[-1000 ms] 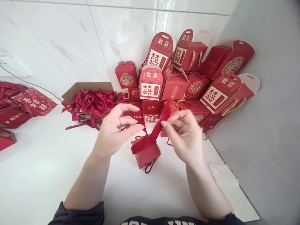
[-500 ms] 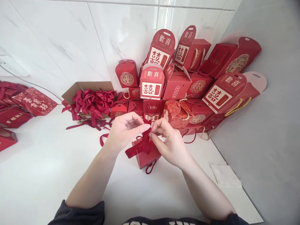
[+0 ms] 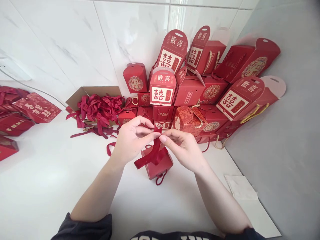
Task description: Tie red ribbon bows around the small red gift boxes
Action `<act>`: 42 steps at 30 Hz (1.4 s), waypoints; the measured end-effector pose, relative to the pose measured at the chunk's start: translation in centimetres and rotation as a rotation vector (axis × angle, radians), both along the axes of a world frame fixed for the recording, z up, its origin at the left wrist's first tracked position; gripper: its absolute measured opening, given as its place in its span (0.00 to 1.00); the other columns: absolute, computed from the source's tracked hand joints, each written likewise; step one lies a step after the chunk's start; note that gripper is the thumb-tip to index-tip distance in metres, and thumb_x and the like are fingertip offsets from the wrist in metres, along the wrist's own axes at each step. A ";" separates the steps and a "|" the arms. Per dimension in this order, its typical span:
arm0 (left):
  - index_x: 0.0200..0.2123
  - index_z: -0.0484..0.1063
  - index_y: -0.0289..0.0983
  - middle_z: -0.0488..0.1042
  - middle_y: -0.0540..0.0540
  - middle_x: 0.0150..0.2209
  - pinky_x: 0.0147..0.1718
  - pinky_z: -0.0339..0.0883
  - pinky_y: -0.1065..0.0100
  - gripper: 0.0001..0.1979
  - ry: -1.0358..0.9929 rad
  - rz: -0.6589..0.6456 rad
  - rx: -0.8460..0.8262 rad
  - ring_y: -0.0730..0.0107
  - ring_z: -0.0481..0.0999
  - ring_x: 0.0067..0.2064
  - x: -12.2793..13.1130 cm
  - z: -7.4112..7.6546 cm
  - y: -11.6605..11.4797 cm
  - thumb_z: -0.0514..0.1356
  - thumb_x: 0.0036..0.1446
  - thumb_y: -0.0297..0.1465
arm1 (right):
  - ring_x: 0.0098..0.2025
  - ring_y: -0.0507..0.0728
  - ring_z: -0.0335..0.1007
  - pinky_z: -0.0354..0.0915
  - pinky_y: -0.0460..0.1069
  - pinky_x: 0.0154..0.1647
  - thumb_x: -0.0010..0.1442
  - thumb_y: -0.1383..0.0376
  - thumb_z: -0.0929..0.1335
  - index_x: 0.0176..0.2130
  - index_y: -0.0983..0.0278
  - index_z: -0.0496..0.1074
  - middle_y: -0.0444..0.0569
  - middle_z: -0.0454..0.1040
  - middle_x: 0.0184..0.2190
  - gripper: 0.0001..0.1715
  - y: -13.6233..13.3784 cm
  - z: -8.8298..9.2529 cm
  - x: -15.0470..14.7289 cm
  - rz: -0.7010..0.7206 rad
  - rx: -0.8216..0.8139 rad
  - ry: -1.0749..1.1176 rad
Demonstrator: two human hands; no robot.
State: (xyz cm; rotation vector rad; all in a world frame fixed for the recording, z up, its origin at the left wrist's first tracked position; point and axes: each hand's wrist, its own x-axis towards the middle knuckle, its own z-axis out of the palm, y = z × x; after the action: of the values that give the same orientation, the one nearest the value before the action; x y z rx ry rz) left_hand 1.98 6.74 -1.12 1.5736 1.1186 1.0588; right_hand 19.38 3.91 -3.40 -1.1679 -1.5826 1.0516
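From your head view, your left hand (image 3: 132, 141) and right hand (image 3: 182, 148) meet above a small box (image 3: 157, 166) on the white counter (image 3: 50, 176). A red ribbon (image 3: 156, 150) lies across the box's top and rises between your hands, its upper part held at your fingertips. Your left thumb and forefinger (image 3: 150, 135) pinch it from one side, your right thumb and forefinger (image 3: 166, 138) from the other, while your other fingers curl loosely. A red cord (image 3: 160, 178) hangs at the box's near edge. Beyond your hands, stacked gift boxes (image 3: 162, 88) stand against the tiled wall (image 3: 62, 40), with a carton of ribbons (image 3: 100, 91) to their left.
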 end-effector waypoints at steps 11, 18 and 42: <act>0.45 0.69 0.40 0.80 0.47 0.33 0.34 0.73 0.70 0.15 0.045 -0.073 0.047 0.67 0.79 0.35 -0.2 -0.3 0.2 0.64 0.55 0.36 | 0.28 0.51 0.68 0.63 0.45 0.32 0.59 0.59 0.69 0.27 0.63 0.73 0.43 0.75 0.25 0.13 0.4 -0.5 0.0 -0.035 0.072 -0.019; 0.56 0.66 0.40 0.66 0.38 0.59 0.61 0.58 0.51 0.25 -0.072 -0.800 0.036 0.50 0.63 0.62 -1.9 -3.4 3.6 0.60 0.57 0.41 | 0.22 0.50 0.65 0.63 0.46 0.24 0.57 0.57 0.72 0.24 0.62 0.68 0.42 0.71 0.21 0.16 -0.3 0.9 2.4 -0.306 0.251 0.209; 0.47 0.67 0.36 0.74 0.39 0.45 0.48 0.69 0.58 0.27 -0.012 -0.795 -0.244 0.58 0.75 0.48 -0.8 -10.8 3.4 0.71 0.43 0.28 | 0.22 0.52 0.67 0.65 0.49 0.19 0.59 0.56 0.71 0.25 0.60 0.68 0.44 0.69 0.22 0.15 -0.4 1.3 2.8 -0.553 0.555 0.101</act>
State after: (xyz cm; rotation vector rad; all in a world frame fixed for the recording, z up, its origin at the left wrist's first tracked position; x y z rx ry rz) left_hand 1.16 10.17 -11.88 1.5891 0.4901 0.3791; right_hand 22.19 3.50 -2.09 -1.0467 -1.2454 0.2767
